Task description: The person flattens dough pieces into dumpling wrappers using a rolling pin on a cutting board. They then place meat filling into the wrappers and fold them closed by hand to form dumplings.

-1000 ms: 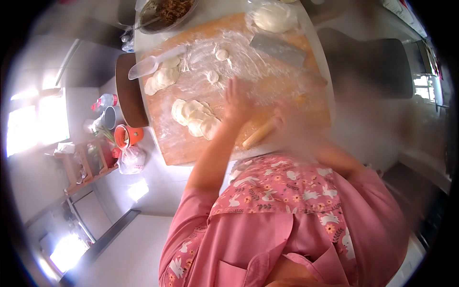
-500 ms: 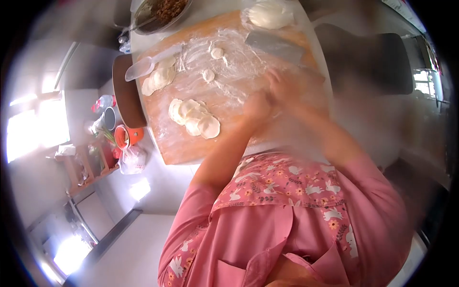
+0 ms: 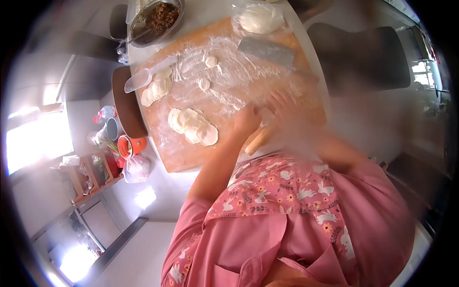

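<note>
Between my two hands lies a small dough wrapper [image 3: 267, 117] on the floured wooden board [image 3: 181, 155]. My left hand [image 3: 246, 119] is closed, its fingertips at the left edge of that wrapper. Stretched out over the board, the fingers of my right hand [image 3: 286, 107] are spread, and the palm rests at the upper end of a wooden rolling pin [image 3: 258, 141]. Haze blurs that hand, so its contact with the pin is partly hidden. Two small dough pieces [image 3: 211, 61] sit farther up. A pile of rolled wrappers [image 3: 192, 126] lies left of my left hand.
More wrappers [image 3: 157, 91] lie by a clear plastic scoop [image 3: 138, 80] at the board's left edge. A grey flat scraper [image 3: 266, 51] and bagged dough [image 3: 259, 20] are at the far side. A metal bowl of filling [image 3: 160, 21] stands beyond the far left corner.
My hands have moved apart, the right one opening out flat. The rolling pin and the wrapper between my hands now show. The whole view has shifted slightly.
</note>
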{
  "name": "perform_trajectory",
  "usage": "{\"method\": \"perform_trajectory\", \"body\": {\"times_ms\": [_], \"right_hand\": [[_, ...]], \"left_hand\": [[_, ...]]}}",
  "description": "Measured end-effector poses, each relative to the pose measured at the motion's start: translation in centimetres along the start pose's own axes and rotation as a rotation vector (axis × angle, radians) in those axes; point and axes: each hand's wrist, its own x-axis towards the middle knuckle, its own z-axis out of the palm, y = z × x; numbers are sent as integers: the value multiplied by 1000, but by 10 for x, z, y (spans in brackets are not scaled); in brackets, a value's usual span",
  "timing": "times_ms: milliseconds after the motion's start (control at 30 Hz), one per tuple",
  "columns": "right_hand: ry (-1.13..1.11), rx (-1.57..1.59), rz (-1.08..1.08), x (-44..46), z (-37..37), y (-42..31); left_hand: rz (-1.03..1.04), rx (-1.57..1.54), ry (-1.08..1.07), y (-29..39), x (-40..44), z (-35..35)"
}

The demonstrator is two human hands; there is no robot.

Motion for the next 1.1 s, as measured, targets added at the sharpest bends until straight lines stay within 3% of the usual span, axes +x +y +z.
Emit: {"method": "perform_trajectory", "body": {"times_ms": [133, 233, 333, 367, 433, 500, 567, 633, 700, 767, 833, 967, 1033, 1100], "right_hand": [[72, 80, -4, 43, 0, -14], [79, 125, 189, 52, 14, -12], [47, 78, -27, -1, 2, -3], [44, 80, -32, 2, 0, -3], [2, 84, 66, 18, -5, -12], [39, 97, 112, 54, 4, -20], [80, 110, 159, 56, 13, -17], [98, 23, -76, 26, 22, -4], [102, 40, -67, -1, 12, -5], [97, 61, -49, -3, 8, -9], [50, 44, 10, 38, -7, -24], [23, 88, 155, 55, 17, -23], [-16, -2, -81, 8, 12, -12], [-17, 47, -42, -2, 0, -16]], "left_hand": [[-29, 73, -16, 14, -5, 0], [36, 112, 37, 3, 5, 3], [-21, 13, -2, -6, -5, -5], [-96, -39, -78, -5, -13, -7], [-81, -7, -27, 0, -18, -2], [24, 126, 97, 7, -12, 0], [48, 123, 91, -3, -2, 3], [74, 121, 87, -10, -1, -2], [-105, -74, 24, -13, -15, -9], [-140, -80, -4, -4, -26, -12], [-52, 0, 148, 2, -24, -6], [85, 166, 116, -20, -2, 4], [9, 38, 102, -25, -7, 0], [-97, -53, 18, -6, -24, -17]]}}
